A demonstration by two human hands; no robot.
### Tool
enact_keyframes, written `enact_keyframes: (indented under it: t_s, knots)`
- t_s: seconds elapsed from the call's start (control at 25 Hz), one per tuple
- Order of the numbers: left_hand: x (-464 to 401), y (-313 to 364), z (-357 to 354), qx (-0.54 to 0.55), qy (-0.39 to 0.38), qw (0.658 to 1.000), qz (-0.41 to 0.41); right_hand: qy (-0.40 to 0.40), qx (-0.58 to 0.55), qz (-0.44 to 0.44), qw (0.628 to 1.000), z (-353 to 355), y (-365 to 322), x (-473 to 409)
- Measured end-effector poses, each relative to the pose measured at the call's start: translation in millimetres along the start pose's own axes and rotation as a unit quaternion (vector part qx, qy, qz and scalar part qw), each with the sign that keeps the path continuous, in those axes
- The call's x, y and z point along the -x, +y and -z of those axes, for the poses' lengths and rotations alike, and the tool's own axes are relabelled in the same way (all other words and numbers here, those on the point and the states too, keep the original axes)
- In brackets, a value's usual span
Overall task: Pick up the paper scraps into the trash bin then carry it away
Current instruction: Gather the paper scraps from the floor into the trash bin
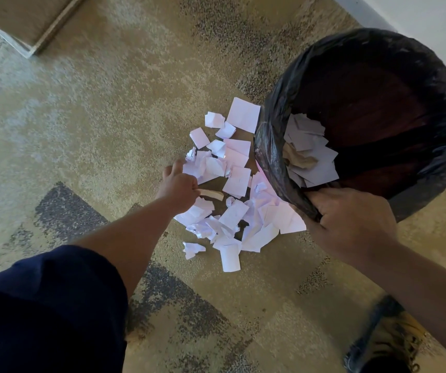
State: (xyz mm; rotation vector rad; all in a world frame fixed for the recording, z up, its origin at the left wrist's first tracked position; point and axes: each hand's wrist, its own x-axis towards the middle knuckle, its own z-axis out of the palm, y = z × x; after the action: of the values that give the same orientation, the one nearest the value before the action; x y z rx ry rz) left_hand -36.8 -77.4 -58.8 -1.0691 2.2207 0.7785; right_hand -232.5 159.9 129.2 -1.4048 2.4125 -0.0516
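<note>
At five o'clock a shoe [389, 343] stands on the patterned carpet [87, 109]. The right hand [351, 224], at four o'clock, grips the near rim of the black-lined trash bin [432, 84], which tilts toward the paper scraps [232, 189] heaped at centre, touching its lip; several scraps already lie inside. The left hand [178, 187], at nine o'clock of the heap, rests on its edge, fingers seemingly curled round a tan scrap [212, 195], though blur obscures this. At eleven o'clock lies a board [25, 20].
</note>
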Motion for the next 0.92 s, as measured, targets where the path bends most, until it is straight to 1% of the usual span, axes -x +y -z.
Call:
enact_keyframes:
  t_s: [0.16, 0.24, 0.32, 0.4, 0.48, 0.6, 0.64, 0.8, 0.92]
  knots:
    - [0.1, 7.5, -7.1, 0.053, 0.047, 0.997, -0.025, 0.003, 0.005, 0.004, 1.0, -0.5, 0.6, 1.1]
    - [-0.6, 14.1, -5.4, 0.051, 0.064, 0.997, -0.012, 0.001, 0.009, 0.003, 1.0, -1.7, 1.7, 1.3]
    - [0.3, 19.4, -2.3, -0.015, 0.092, 0.996, 0.008, -0.003, 0.011, 0.004, 1.0, -3.2, 3.1, 1.2]
    - [-3.6, 20.3, 1.3, -0.085, 0.111, 0.99, 0.003, -0.009, 0.017, 0.004, 1.0, -4.6, 4.3, 1.4]
    - [-12.7, 19.3, 5.8, -0.116, 0.081, 0.99, -0.03, -0.012, 0.018, 0.0, 1.0, -5.7, 4.6, 2.3]
    - [-27.5, 21.0, 8.5, -0.109, -0.029, 0.992, -0.062, -0.016, 0.017, -0.003, 1.0, -6.3, 4.9, 2.5]
    - [-29.0, 22.2, 6.2, -0.116, -0.041, 0.99, -0.067, -0.018, 0.017, -0.002, 1.0, -6.3, 5.0, 2.3]
    - [-26.2, 24.6, -8.1, -0.118, 0.028, 0.989, -0.086, -0.013, 0.013, 0.004, 1.0, -4.6, 5.1, 2.3]
    - [-24.0, 25.5, -14.2, -0.051, 0.029, 0.997, -0.058, -0.008, 0.015, 0.006, 1.0, -4.0, 4.2, 3.1]
